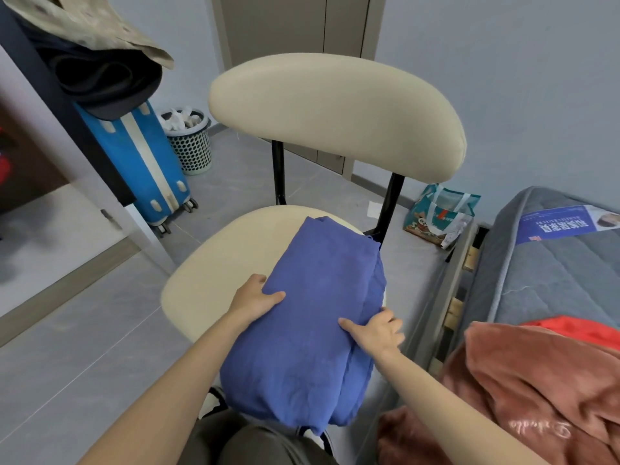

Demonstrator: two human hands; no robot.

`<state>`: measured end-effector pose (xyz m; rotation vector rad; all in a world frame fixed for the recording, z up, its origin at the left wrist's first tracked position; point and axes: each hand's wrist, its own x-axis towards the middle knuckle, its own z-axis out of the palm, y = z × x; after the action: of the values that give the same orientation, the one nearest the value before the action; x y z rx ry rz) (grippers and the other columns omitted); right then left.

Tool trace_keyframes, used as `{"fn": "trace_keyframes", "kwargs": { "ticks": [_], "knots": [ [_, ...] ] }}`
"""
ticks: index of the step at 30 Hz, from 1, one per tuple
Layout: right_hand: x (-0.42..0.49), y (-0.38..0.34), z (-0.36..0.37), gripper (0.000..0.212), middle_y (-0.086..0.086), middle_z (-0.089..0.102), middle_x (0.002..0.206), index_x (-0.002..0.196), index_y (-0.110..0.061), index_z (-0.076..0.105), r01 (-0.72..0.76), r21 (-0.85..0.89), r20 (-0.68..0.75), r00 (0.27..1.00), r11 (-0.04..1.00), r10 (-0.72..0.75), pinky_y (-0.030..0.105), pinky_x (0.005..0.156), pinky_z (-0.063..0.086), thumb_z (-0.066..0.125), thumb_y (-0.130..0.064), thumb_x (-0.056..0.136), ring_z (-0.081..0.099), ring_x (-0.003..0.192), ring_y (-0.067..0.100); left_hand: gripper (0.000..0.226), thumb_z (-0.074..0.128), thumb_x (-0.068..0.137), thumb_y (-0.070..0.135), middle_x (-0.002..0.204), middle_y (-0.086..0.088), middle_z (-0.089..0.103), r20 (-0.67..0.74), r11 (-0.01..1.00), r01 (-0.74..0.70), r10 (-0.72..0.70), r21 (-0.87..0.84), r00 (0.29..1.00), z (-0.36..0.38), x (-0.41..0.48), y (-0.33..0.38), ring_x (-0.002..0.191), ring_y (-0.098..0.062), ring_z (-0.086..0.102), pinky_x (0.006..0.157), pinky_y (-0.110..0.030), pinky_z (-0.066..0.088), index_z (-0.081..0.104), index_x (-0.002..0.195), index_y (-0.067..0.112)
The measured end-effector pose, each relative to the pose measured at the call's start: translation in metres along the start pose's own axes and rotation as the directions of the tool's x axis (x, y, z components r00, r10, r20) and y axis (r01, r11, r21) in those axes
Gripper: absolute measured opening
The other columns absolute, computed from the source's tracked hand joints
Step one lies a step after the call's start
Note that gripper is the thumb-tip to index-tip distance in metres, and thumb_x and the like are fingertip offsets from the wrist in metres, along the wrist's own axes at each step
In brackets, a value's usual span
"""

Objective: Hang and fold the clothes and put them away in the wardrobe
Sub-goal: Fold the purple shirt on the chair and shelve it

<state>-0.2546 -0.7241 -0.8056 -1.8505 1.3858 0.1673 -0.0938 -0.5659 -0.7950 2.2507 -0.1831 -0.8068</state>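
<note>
Head view: my left hand pinches the left edge of the folded blue garment, thumb on top; it lies on the chair seat, near end overhanging. My right hand pinches its right edge. Lifted so, unsupported layers could sag and unfold.

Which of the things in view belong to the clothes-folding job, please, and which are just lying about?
In the job: folded blue garment, gripped by left hand and right hand; chair under it; pink fleece.
Lying about: blue suitcase, mesh bin, printed bag.
</note>
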Motion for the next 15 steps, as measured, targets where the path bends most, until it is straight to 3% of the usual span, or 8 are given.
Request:
{"fn": "trace_keyframes", "kwargs": {
  "ticks": [3, 7, 11, 15],
  "knots": [
    [-0.001, -0.001, -0.001, 0.086, 0.013, 0.031, 0.139, 0.137, -0.008, 0.030, -0.086, 0.111, -0.009, 0.996, 0.990, 0.088, 0.040, 0.099, 0.035, 0.075, -0.049, 0.076, 0.034, 0.128, 0.037, 0.035, 0.066, 0.086, 0.029, 0.114, -0.001, 0.065, 0.083, 0.997, 0.037, -0.032, -0.070, 0.996, 0.001, -0.001, -0.001, 0.095, -0.018, 0.064, 0.084, -0.033, 0.052, 0.058, 0.115, 0.012],
    [0.002, -0.003, 0.002, 0.073, 0.011, 0.037, 0.132, 0.126, -0.009, 0.043, -0.093, 0.131, -0.001, 0.996, 0.987, 0.094, 0.039, 0.093, 0.039, 0.074, -0.052, 0.075, 0.038, 0.122, 0.036, 0.024, 0.061, 0.091, 0.025, 0.110, 0.001, 0.063, 0.135, 0.995, 0.014, -0.001, -0.098, 0.991, 0.002, -0.007, 0.002, 0.096, -0.018, 0.062, 0.082, -0.029, 0.049, 0.057, 0.112, 0.015],
    [0.001, -0.005, 0.009, 0.052, 0.003, 0.051, 0.111, 0.100, -0.016, 0.054, 0.005, 0.043, 0.054, 0.999, 0.999, -0.007, 0.037, 0.085, 0.045, 0.070, -0.057, 0.073, 0.049, 0.111, 0.031, 0.031, 0.064, 0.089, 0.028, 0.113, 0.000, 0.066, 0.172, 0.984, 0.044, -0.014, -0.171, 0.985, 0.001, -0.005, 0.001, 0.099, -0.019, 0.064, 0.089, -0.035, 0.052, 0.059, 0.117, 0.014],
    [0.006, -0.006, 0.007, 0.027, 0.004, 0.060, 0.091, 0.078, -0.011, 0.051, 0.122, 0.050, 0.121, 0.984, 0.991, -0.127, 0.036, 0.076, 0.050, 0.063, -0.035, 0.083, 0.059, 0.089, 0.026, 0.032, 0.066, 0.087, 0.025, 0.113, -0.002, 0.065, 0.156, 0.977, 0.059, -0.027, -0.204, 0.987, 0.002, -0.005, 0.000, 0.098, -0.020, 0.064, 0.089, -0.037, 0.053, 0.058, 0.115, 0.012]
  ]
}}
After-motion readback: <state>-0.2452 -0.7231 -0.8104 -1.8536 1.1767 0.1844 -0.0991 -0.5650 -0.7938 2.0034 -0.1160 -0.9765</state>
